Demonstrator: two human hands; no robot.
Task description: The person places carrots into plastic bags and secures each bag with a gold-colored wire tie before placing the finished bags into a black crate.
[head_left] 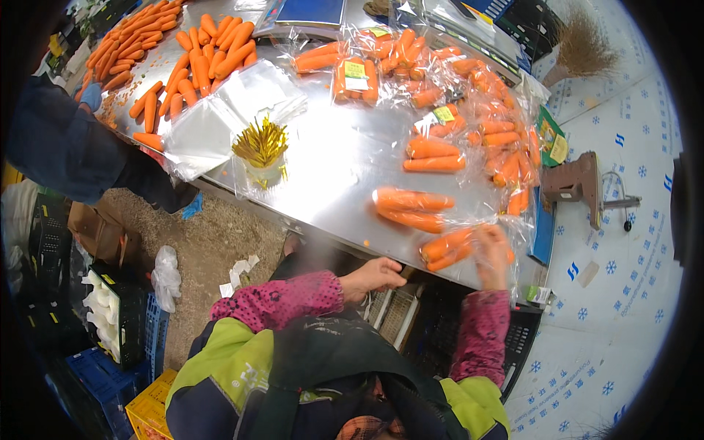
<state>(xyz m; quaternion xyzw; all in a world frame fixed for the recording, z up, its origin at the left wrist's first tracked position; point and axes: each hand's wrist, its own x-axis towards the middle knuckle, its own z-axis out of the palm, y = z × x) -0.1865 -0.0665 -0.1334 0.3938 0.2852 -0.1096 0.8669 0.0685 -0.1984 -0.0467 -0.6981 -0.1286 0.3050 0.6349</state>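
Note:
At the table's near right edge, my right hand is closed on the gathered plastic of a clear bag of carrots. The bag lies on the metal table, and blur hides the fingertips in part. My left hand hovers by the table's front edge, fingers loosely curved and apart, with nothing visible in it. Just beyond my hands lies another clear bag of carrots. Farther left, gold twist ties stand in a white cup, next to a stack of clear plastic bags.
Bagged carrots crowd the table's right side, some labelled. Loose carrots are heaped at the far left, where another person's sleeve reaches in. A brown device with a crank stands at right. Crates sit at lower left.

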